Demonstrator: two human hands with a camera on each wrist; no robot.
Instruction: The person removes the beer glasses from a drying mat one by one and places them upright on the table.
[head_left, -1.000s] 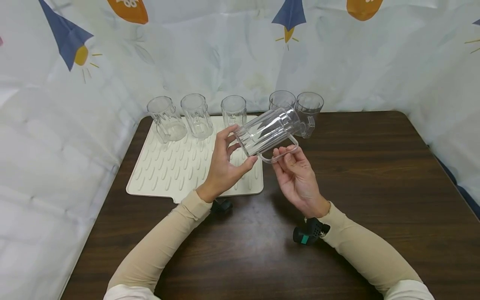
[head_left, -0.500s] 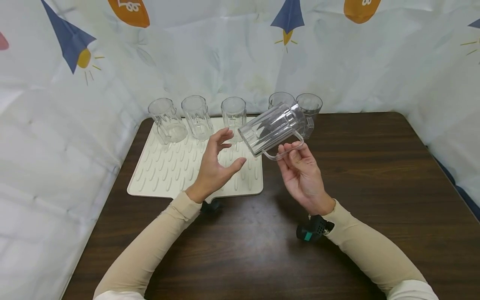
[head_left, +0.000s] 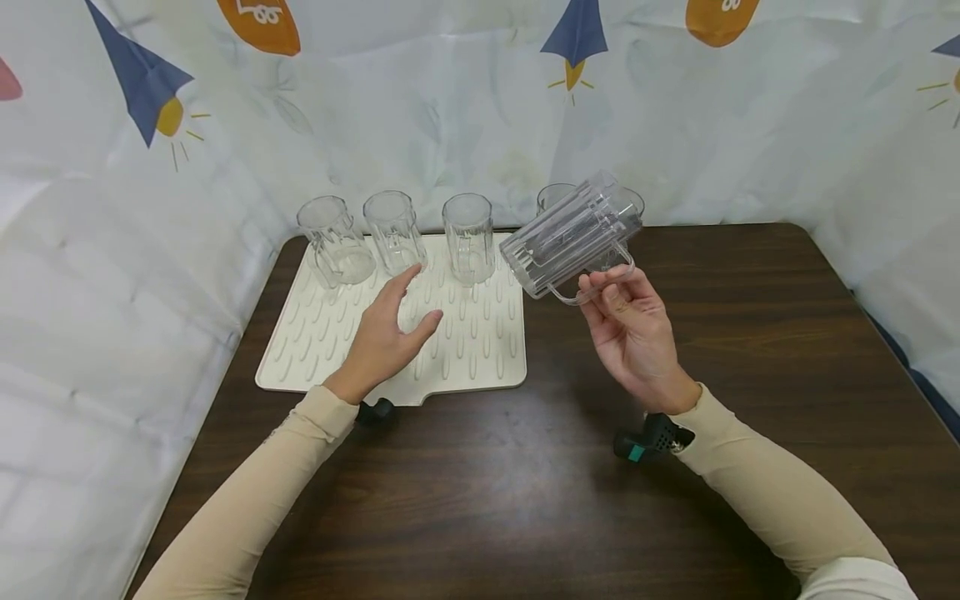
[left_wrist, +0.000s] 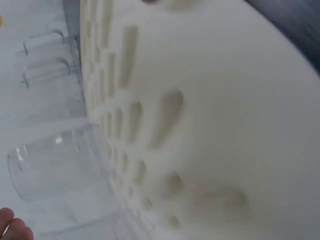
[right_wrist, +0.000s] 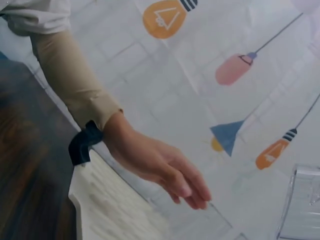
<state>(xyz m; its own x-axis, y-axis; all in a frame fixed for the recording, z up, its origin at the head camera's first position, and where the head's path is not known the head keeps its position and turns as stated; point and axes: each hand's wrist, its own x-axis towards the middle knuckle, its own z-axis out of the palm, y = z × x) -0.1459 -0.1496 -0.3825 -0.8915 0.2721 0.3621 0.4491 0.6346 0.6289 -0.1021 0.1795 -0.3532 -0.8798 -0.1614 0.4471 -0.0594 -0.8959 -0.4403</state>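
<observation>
A clear glass mug (head_left: 562, 242) is tilted in the air, held by its handle in my right hand (head_left: 633, 333). Its mouth end points up and to the right. My left hand (head_left: 381, 340) hovers over the white ridged mat (head_left: 315, 354), holding nothing, with thumb and fingers spread apart. Three clear mugs stand along the mat's back edge: a left mug (head_left: 336, 242), a middle mug (head_left: 394, 233) and a right mug (head_left: 470, 239). The right wrist view catches part of the held mug (right_wrist: 300, 205) at its edge.
Behind the held mug stand two more glass mugs, mostly hidden; the rim of one mug (head_left: 551, 193) shows. Mat and mugs are on a dark wooden table (head_left: 480, 500). A printed white curtain (head_left: 450, 108) hangs close behind and at the sides.
My left hand has let go of the mug's base end and moved left over the mat. My right hand has carried the mug up and to the right.
</observation>
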